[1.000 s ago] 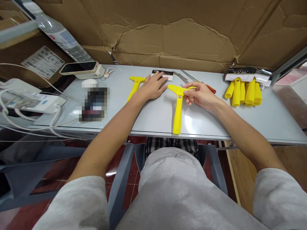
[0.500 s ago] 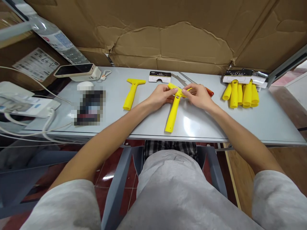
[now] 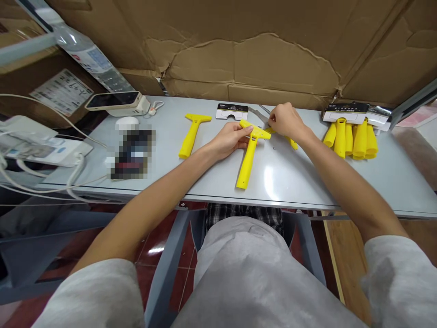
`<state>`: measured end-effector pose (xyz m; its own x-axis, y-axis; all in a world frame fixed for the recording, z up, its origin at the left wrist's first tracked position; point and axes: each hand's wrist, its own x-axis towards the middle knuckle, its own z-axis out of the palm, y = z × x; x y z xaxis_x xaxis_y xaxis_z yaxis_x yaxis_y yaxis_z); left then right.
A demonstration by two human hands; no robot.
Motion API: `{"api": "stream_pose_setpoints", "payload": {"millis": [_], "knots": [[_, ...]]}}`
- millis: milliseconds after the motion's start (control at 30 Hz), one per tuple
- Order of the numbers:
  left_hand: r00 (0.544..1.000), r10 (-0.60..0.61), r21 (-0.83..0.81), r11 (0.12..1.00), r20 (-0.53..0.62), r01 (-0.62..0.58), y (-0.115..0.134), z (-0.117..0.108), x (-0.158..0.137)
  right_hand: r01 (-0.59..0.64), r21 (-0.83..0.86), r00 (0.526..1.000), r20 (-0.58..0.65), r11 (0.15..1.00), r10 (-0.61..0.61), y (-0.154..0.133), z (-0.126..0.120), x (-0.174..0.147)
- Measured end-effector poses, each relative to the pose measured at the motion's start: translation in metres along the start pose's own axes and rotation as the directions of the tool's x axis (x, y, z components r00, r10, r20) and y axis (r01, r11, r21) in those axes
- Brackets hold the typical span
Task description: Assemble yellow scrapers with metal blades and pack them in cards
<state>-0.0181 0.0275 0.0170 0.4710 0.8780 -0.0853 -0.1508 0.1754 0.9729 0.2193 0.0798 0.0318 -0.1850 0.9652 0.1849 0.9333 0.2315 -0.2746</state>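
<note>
My left hand [image 3: 232,139] pinches the head of a yellow T-shaped scraper [image 3: 246,161] between thumb and fingers. The scraper's handle points toward me over the table. To its right and farther back, my right hand [image 3: 287,120] is closed, fingers bent down at the metal tools; what they hold is hidden. A yellow piece [image 3: 292,143] shows below that hand, its full shape covered. Beside the fingertips lies a grey metal tool [image 3: 258,115]. A tiny dark bit, perhaps a screw [image 3: 274,148], rests on the table. A second yellow scraper [image 3: 191,135] lies left of my left hand.
Several yellow handles [image 3: 359,141] with black-and-white cards lie at the right. A black-and-white card [image 3: 232,111] lies at the back. On the left are a phone [image 3: 112,100], a power strip [image 3: 64,148] with cables and a bottle [image 3: 88,57]. Cardboard [image 3: 273,64] stands behind the table [image 3: 300,177].
My right hand has left the scraper's head and moved back and right to the metal tools. My left hand keeps its hold. A yellow piece now shows under my right hand.
</note>
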Motion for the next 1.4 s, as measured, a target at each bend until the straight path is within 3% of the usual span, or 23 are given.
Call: {"api": "stream_pose_setpoints", "payload": {"millis": [67, 233, 533, 633, 767, 833, 933, 1067, 1300, 1400], "knots": [[1.0, -0.014, -0.012, 1.0, -0.006, 0.014, 0.001, -0.001, 0.0, -0.073, -0.02, 0.997, 0.035, 0.997, 0.074, -0.004, 0.004, 0.016], [0.999, -0.031, -0.041, 0.999, -0.033, 0.029, 0.003, 0.0, -0.001, -0.113, 0.01, 0.994, 0.002, 0.994, 0.113, -0.004, 0.01, 0.037], [0.997, -0.066, -0.065, 0.996, -0.028, 0.064, 0.005, 0.0, -0.002, -0.251, 0.038, 0.964, 0.106, 0.967, 0.245, -0.022, -0.008, 0.023], [0.999, -0.037, -0.07, 0.997, -0.027, 0.035, 0.004, -0.002, -0.001, -0.246, 0.095, 0.964, 0.125, 0.965, 0.233, -0.023, -0.011, 0.023], [1.0, -0.022, -0.079, 0.997, -0.011, 0.021, -0.001, -0.006, 0.002, -0.185, 0.252, 0.983, 0.039, 0.95, 0.181, -0.017, -0.02, 0.019], [1.0, -0.009, -0.076, 0.997, -0.003, 0.009, -0.003, -0.007, 0.003, -0.205, 0.406, 0.978, 0.053, 0.891, 0.201, -0.016, -0.031, 0.007], [1.0, 0.023, -0.07, 0.997, -0.005, -0.023, -0.005, -0.007, 0.003, -0.265, 0.659, 0.964, 0.203, 0.704, 0.173, -0.019, -0.05, -0.021], [0.999, 0.049, -0.102, 0.994, -0.007, -0.049, -0.007, 0.0, -0.001, -0.316, 0.777, 0.946, 0.303, 0.545, 0.116, -0.02, -0.062, -0.055], [0.999, 0.043, -0.1, 0.994, -0.009, -0.043, -0.009, 0.015, -0.009, -0.304, 0.889, 0.948, 0.318, 0.341, 0.018, -0.015, -0.033, -0.061], [0.997, 0.028, -0.12, 0.992, -0.077, -0.037, -0.007, 0.019, -0.01, -0.265, 0.909, 0.961, 0.277, 0.32, 0.008, -0.02, -0.022, -0.061]]}}
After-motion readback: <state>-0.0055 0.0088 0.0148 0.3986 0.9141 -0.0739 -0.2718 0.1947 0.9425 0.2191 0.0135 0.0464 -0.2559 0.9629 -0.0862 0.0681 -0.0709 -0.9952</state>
